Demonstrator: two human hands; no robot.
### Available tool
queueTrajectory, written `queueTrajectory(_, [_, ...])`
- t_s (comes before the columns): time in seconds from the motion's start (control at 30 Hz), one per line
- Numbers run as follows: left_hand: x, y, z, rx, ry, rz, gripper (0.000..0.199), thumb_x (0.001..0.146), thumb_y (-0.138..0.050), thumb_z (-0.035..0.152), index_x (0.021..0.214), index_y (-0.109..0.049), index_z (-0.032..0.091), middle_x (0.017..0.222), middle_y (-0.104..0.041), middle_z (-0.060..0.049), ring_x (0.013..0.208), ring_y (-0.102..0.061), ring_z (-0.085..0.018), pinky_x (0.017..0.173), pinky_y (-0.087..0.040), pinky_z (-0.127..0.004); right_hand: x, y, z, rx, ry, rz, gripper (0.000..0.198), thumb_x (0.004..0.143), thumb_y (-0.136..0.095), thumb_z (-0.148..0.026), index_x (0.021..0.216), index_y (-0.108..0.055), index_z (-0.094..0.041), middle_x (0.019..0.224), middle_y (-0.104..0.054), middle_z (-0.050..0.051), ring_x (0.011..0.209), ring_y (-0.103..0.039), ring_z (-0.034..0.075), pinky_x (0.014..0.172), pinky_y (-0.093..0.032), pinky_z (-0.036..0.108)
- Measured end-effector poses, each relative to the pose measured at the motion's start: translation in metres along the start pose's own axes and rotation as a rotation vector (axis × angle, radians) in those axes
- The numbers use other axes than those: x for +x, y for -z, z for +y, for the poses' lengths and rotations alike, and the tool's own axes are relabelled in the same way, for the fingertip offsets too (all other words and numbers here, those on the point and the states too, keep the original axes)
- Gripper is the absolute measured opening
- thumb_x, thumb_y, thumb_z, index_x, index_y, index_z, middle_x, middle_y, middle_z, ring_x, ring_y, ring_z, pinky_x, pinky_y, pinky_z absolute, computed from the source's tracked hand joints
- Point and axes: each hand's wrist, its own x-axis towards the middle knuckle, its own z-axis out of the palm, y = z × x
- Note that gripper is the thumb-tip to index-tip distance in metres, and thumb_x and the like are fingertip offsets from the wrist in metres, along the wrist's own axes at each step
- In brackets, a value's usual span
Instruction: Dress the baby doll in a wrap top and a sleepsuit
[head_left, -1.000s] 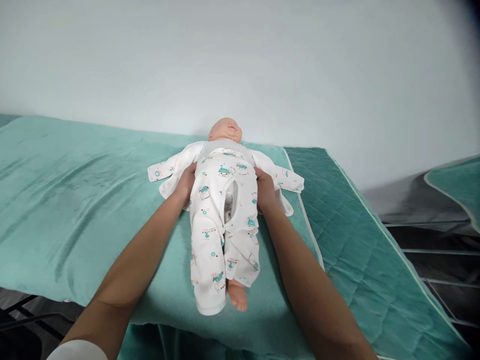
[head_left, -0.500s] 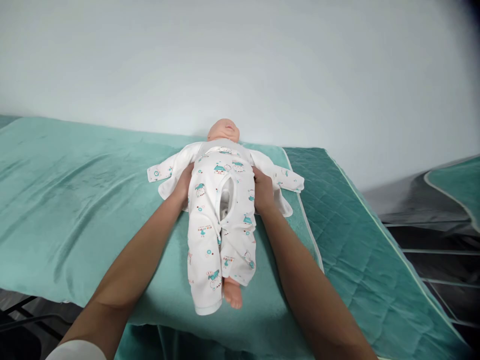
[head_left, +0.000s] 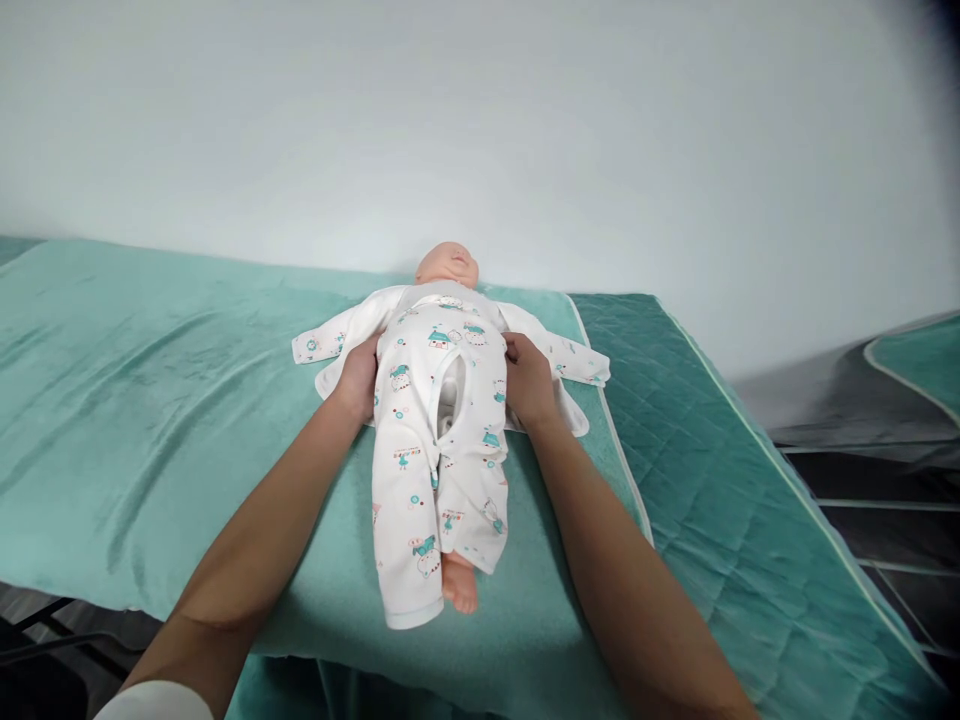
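A baby doll (head_left: 448, 263) lies on its back with its head toward the wall. It wears white printed open-crotch trousers (head_left: 405, 410), pulled high over its front. A white jacket (head_left: 574, 358) lies spread under it, sleeves out to both sides. My left hand (head_left: 360, 378) is closed at the left side of the trousers' waist, its fingertips partly hidden. At the opposite side my right hand (head_left: 531, 380) has its fingers curled against the trousers. One bare foot (head_left: 460, 583) shows below a trouser leg; the other leg's end covers its foot.
Under the doll is a smooth teal blanket (head_left: 187, 440) with soft folds. A darker quilted cover (head_left: 720, 500) continues to the right. The pale wall (head_left: 480, 130) stands close behind the head. Metal bars (head_left: 885, 505) show at the right edge.
My hands stay at the trousers' sides; the right hand's fingers have shifted slightly outward and show more. The doll has barely moved.
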Motion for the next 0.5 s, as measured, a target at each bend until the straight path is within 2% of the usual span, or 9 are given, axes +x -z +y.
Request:
queueTrajectory(0.1, [-0.001, -0.002, 0.0, -0.063, -0.022, -0.012, 0.039, 0.082, -0.061, 0.036, 0.113, -0.071, 0.014, 0.097, -0.079, -0.009, 0.103, -0.073, -0.03, 0.098, -0.057, -0.044, 0.002, -0.004, 0.003, 0.079, -0.018, 0.005, 0.032, 0.082, -0.057, -0.033, 0.111, -0.064, -0.02, 0.102, -0.076, 0.007, 0.095, -0.068, 0.025, 0.088, -0.049, 0.04])
queueTrajectory(0.2, [0.0, -0.002, 0.0, -0.075, -0.036, -0.075, 0.045, 0.084, -0.063, 0.044, 0.117, -0.07, 0.013, 0.105, -0.078, -0.01, 0.105, -0.072, -0.03, 0.102, -0.055, -0.045, -0.001, -0.004, 0.003, 0.131, -0.02, 0.013, 0.033, 0.084, -0.057, -0.033, 0.114, -0.062, -0.021, 0.102, -0.076, 0.007, 0.092, -0.069, 0.023, 0.085, -0.051, 0.039])
queueTrajectory(0.27, [0.002, -0.001, 0.0, -0.046, -0.026, -0.1, 0.052, 0.086, -0.062, 0.053, 0.12, -0.069, 0.013, 0.11, -0.077, -0.012, 0.108, -0.071, -0.029, 0.104, -0.053, -0.045, -0.004, -0.002, 0.0, 0.095, 0.005, 0.059, 0.029, 0.087, -0.056, -0.033, 0.113, -0.063, -0.022, 0.095, -0.077, 0.005, 0.087, -0.069, 0.022, 0.083, -0.051, 0.038])
queueTrajectory(0.33, [0.005, -0.001, 0.001, 0.023, -0.029, -0.07, 0.058, 0.086, -0.06, 0.059, 0.121, -0.068, 0.014, 0.113, -0.076, -0.013, 0.11, -0.07, -0.029, 0.106, -0.051, -0.044, -0.007, 0.0, -0.005, 0.042, 0.058, 0.138, 0.024, 0.09, -0.053, -0.032, 0.109, -0.065, -0.023, 0.092, -0.076, 0.003, 0.085, -0.069, 0.021, 0.082, -0.051, 0.037])
queueTrajectory(0.4, [0.008, -0.001, 0.003, 0.125, -0.091, -0.017, 0.058, 0.086, -0.06, 0.06, 0.12, -0.069, 0.014, 0.114, -0.075, -0.014, 0.113, -0.069, -0.029, 0.107, -0.049, -0.043, -0.01, 0.002, -0.011, 0.029, 0.126, 0.201, 0.022, 0.092, -0.051, -0.03, 0.106, -0.066, -0.022, 0.096, -0.076, 0.004, 0.089, -0.069, 0.02, 0.085, -0.051, 0.036])
queueTrajectory(0.5, [0.009, 0.0, 0.005, 0.335, -0.268, 0.039, 0.053, 0.089, -0.057, 0.059, 0.114, -0.072, 0.015, 0.115, -0.075, -0.012, 0.119, -0.065, -0.029, 0.109, -0.045, -0.043, -0.013, 0.001, -0.018, 0.069, 0.21, 0.214, 0.022, 0.093, -0.05, -0.026, 0.107, -0.067, -0.022, 0.106, -0.075, 0.005, 0.097, -0.069, 0.019, 0.09, -0.051, 0.036])
